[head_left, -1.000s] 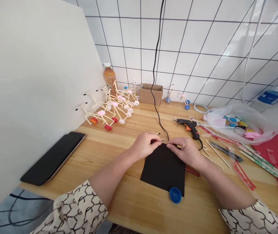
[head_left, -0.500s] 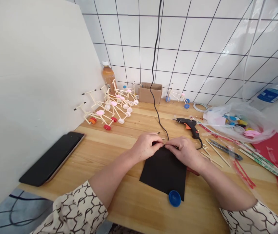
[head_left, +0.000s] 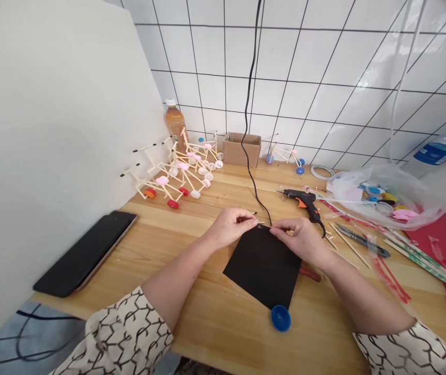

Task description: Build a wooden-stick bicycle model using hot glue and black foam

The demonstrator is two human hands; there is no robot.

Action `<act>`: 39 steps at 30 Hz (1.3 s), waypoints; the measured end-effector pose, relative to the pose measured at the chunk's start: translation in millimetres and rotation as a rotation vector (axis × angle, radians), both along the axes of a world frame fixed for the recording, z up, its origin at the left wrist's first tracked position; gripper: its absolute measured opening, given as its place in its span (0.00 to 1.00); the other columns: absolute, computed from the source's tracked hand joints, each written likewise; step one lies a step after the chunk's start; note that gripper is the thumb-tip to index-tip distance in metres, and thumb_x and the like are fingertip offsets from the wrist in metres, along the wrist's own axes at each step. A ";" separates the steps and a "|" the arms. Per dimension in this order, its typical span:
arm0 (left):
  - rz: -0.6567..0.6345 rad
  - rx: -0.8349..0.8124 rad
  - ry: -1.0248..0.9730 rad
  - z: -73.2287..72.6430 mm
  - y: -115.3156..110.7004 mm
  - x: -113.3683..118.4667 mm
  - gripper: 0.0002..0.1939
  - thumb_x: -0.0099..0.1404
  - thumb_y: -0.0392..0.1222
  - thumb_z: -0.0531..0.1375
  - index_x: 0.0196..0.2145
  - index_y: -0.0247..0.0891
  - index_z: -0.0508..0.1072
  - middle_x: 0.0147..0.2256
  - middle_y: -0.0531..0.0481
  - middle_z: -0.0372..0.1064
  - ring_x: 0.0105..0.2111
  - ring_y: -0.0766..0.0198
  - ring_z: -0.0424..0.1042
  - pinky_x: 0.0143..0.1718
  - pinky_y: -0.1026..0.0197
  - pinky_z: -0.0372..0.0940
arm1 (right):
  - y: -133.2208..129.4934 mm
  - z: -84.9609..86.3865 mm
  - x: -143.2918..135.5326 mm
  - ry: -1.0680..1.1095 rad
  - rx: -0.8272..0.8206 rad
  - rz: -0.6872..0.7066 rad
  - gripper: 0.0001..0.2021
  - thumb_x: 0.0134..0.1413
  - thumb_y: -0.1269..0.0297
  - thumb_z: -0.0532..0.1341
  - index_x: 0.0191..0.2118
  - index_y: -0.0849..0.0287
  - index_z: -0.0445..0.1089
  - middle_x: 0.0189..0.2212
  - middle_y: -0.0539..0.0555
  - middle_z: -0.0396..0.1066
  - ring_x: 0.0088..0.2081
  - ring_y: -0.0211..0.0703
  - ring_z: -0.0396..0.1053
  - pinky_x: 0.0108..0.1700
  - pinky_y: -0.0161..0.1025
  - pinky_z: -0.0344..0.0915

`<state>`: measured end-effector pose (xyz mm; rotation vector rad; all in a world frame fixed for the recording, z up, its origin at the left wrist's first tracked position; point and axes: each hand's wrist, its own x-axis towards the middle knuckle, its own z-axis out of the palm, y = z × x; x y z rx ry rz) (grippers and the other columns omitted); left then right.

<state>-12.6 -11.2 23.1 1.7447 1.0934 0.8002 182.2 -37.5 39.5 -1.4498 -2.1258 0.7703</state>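
Left hand [head_left: 234, 227] and right hand [head_left: 298, 238] pinch black sheet's [head_left: 264, 265] far edge; bare worktop [head_left: 184, 234] leftward, tiled wall [head_left: 281, 62] behind.

Apparently a craft workspace, tiled wall [head_left: 277, 57], wooden table [head_left: 195, 291], glue gun [head_left: 303, 200], scissors [head_left: 363, 242]

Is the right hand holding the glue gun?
No, the glue gun lies on the table, while the right hand pinches the far edge of the black sheet.
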 end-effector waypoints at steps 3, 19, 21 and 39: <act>0.025 0.018 0.007 -0.6 0.0 0.7 0.10 0.56 0.43 0.58 0.27 0.33 0.75 0.23 0.51 0.69 0.25 0.66 0.66 0.28 0.65 0.59 | -0.6 -0.5 -0.6 -0.010 0.020 0.004 0.14 0.53 0.62 0.54 0.25 0.60 0.73 0.23 0.51 0.73 0.26 0.39 0.67 0.28 0.34 0.61; 0.007 0.004 -0.010 2.2 -3.3 3.9 0.07 0.53 0.39 0.60 0.26 0.33 0.75 0.24 0.50 0.71 0.25 0.66 0.67 0.28 0.65 0.60 | -2.3 -1.3 -4.3 -0.049 0.033 0.009 0.13 0.53 0.64 0.55 0.25 0.61 0.73 0.22 0.51 0.72 0.25 0.38 0.67 0.28 0.34 0.59; 0.002 0.008 -0.013 -0.7 -3.4 5.0 0.05 0.53 0.38 0.61 0.25 0.33 0.75 0.23 0.50 0.71 0.25 0.66 0.67 0.27 0.65 0.60 | -3.3 -0.5 -5.9 -0.068 0.044 0.026 0.13 0.53 0.64 0.54 0.25 0.60 0.73 0.21 0.51 0.72 0.24 0.38 0.66 0.28 0.34 0.58; -0.028 0.006 0.025 -1.4 -4.8 6.2 0.09 0.56 0.42 0.58 0.26 0.33 0.74 0.21 0.52 0.67 0.23 0.68 0.63 0.25 0.66 0.56 | -2.4 -1.2 -8.6 0.038 -0.093 -0.012 0.12 0.52 0.63 0.55 0.27 0.61 0.74 0.22 0.51 0.72 0.25 0.38 0.66 0.27 0.33 0.60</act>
